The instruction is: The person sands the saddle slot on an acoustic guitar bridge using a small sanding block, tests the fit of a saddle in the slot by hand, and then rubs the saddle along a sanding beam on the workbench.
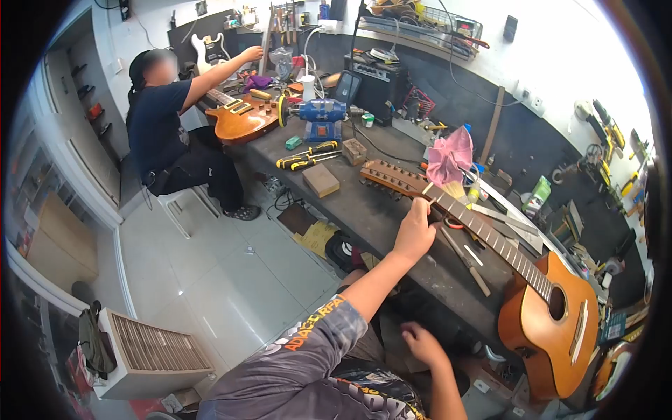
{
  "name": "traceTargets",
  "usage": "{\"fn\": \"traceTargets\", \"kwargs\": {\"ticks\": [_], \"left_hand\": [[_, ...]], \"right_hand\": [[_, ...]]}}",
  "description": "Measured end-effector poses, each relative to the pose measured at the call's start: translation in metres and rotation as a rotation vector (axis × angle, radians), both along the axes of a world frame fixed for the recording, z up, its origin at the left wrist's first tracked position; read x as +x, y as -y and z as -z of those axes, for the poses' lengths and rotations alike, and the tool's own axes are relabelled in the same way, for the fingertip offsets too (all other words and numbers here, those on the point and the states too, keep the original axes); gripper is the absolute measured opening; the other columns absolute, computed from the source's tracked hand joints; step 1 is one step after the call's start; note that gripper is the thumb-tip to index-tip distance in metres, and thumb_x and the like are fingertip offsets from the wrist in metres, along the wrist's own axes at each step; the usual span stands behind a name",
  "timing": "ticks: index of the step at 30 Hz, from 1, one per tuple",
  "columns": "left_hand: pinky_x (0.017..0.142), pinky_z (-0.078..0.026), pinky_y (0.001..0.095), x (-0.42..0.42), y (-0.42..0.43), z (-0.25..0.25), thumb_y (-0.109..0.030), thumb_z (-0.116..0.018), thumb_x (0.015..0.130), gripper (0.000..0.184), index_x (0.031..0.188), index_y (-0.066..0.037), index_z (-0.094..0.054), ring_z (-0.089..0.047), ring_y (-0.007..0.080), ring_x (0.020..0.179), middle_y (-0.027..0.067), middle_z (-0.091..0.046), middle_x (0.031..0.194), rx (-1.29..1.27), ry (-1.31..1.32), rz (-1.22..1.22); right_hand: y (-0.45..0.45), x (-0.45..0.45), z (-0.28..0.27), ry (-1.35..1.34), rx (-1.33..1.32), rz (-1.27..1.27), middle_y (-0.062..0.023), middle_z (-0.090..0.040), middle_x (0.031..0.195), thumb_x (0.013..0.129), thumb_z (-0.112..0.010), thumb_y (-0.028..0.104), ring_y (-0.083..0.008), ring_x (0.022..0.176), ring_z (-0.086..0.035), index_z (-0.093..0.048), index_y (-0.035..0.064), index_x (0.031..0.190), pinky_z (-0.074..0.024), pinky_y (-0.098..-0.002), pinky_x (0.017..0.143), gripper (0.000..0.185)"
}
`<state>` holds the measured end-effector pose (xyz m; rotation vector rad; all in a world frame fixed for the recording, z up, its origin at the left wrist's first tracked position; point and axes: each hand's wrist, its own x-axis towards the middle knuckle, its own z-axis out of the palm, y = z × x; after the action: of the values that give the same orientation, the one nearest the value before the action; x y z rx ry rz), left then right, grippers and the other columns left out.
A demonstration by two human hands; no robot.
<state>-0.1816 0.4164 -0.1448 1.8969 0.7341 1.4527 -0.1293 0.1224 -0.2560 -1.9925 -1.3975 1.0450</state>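
An acoustic guitar (549, 332) leans along the bench's front edge, its fretted neck running up to the left. No strings show on its headstock (395, 178). My left hand (414, 229) reaches to the neck beside the nut, fingers closed. A small pale sliver shows by the fingertips, too small to name. Lower down, near my lap, my right hand (423, 344) hangs with nothing visible in it, its fingers loosely apart. Under the neck lie a wooden-handled tool (476, 276) and a small white strip (474, 255).
On the dark bench (280, 150) are a wooden block (321, 180), yellow-black screwdrivers (304, 162), a blue bench grinder (318, 112) and a pink cloth (450, 155). A co-worker (161, 126) sits at the far left by an electric guitar (245, 124). A slatted white box (150, 350) stands on the floor.
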Motion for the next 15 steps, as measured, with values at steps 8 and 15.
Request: {"fn": "traceTargets", "kwargs": {"ticks": [8,15], "left_hand": [[0.093,-0.056,0.0572,-0.005,0.003,-0.006,-0.017,-0.091,0.091,0.055,0.122,-0.004,-0.048,-0.068,0.0541,0.110,0.0254,-0.065,0.114,-0.045,-0.039,0.000],[0.095,-0.052,0.0555,-0.020,0.012,0.001,-0.031,-0.084,0.101,0.051,0.118,-0.003,-0.046,-0.063,0.0525,0.105,0.0232,-0.059,0.114,-0.035,-0.027,-0.020]], "right_hand": [[-0.020,-0.020,-0.149,-0.044,0.556,0.189,-0.0115,-0.073,0.101,0.111,-0.065,0.001,-0.0192,0.095,-0.075,-0.076,-0.0022,0.121,-0.0606,-0.0350,0.087,0.015],[-0.011,0.035,-0.141,0.421,0.876,0.543,-0.0120,-0.068,0.107,0.101,-0.067,-0.007,-0.0277,0.097,-0.067,-0.073,0.0001,0.112,-0.0544,-0.0373,0.088,0.014]]}}
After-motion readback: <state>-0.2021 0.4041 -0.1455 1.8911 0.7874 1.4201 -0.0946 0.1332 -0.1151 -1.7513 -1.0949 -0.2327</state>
